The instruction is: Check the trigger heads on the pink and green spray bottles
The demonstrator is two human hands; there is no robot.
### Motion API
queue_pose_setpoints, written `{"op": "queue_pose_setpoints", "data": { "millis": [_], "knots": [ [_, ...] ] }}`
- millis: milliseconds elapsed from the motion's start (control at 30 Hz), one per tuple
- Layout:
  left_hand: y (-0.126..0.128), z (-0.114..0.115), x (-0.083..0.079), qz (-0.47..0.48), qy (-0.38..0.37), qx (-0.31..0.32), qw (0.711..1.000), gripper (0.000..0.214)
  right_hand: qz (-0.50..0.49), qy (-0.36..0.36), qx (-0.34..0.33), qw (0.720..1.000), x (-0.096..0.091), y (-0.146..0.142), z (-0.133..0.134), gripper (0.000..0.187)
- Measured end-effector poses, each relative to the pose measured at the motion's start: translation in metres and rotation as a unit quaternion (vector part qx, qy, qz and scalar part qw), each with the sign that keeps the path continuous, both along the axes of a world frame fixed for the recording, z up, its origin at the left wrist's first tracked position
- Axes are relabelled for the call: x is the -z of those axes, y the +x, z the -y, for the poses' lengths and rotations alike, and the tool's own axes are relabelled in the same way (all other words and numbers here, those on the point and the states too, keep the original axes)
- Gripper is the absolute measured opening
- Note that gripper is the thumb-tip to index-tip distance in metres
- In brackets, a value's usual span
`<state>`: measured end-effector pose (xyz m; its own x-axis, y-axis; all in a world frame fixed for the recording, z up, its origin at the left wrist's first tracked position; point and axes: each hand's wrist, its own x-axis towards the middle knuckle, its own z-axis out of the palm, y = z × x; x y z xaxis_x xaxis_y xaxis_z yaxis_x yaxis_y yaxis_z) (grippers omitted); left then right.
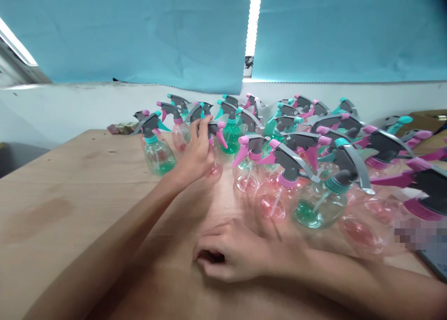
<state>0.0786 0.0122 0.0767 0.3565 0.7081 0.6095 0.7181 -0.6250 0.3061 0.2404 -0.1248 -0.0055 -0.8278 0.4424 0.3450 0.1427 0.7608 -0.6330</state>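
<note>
Spray bottles (289,173) crowd together on a wooden table (38,203), and the left hand (199,150) has its fingers wrapped around the gray top of one, a pink spray bottle (214,168). I cannot tell if that bottle touches the wood or is lifted a little. Its pink trigger (220,139) sticks out to the right, past the fingers. Closer to me than the held bottle, the right hand (230,252) lies low over the table, its fingers curled into a loose fist with a dark gap by the thumb. Just left of the held bottle sits a green spray bottle (159,155) with a teal collar. To its right are lots more, pink and green mixed, with gray tops and pink or teal triggers, and some overlap so much they are hard to tell apart. Far behind it, a blue sheet (139,36) hangs over a white wall (87,103).
</note>
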Motion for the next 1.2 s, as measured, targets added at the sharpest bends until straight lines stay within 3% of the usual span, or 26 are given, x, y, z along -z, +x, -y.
{"op": "queue_pose_setpoints", "data": {
  "millis": [167, 367, 500, 667, 733, 800, 933, 1033, 1200],
  "knots": [
    [-0.001, -0.007, 0.003, 0.043, -0.013, 0.023, 0.999, 0.072, -0.005, -0.006, -0.001, 1.0, 0.002, -0.001, 0.0, 0.012],
    [-0.013, -0.019, 0.0, 0.047, -0.03, -0.019, 0.998, 0.073, -0.004, -0.007, 0.002, 1.0, 0.001, -0.001, 0.0, 0.012],
    [-0.019, -0.028, 0.003, 0.057, -0.012, 0.006, 0.998, 0.072, -0.002, -0.011, 0.0, 1.0, 0.002, 0.0, 0.0, 0.013],
    [-0.025, -0.04, 0.01, 0.097, -0.032, -0.007, 0.995, 0.096, 0.01, -0.013, 0.001, 1.0, 0.002, 0.0, 0.0, 0.013],
    [-0.021, -0.035, 0.008, 0.108, -0.01, -0.016, 0.994, 0.099, 0.011, -0.007, 0.002, 1.0, 0.002, -0.001, 0.0, 0.013],
    [-0.011, -0.023, 0.003, 0.112, 0.059, -0.023, 0.992, 0.095, 0.009, 0.001, 0.003, 1.0, 0.003, -0.001, 0.0, 0.012],
    [0.018, 0.013, -0.009, 0.088, 0.163, -0.048, 0.981, 0.057, 0.012, 0.006, 0.006, 1.0, 0.004, -0.001, -0.001, 0.011],
    [0.034, 0.03, -0.007, 0.067, 0.111, 0.016, 0.991, 0.032, 0.022, 0.001, -0.005, 1.0, 0.002, 0.0, -0.001, 0.011],
    [0.037, 0.025, 0.012, 0.091, -0.039, 0.05, 0.994, 0.034, 0.022, 0.002, -0.01, 1.0, 0.0, 0.001, -0.001, 0.013]
  ]
}}
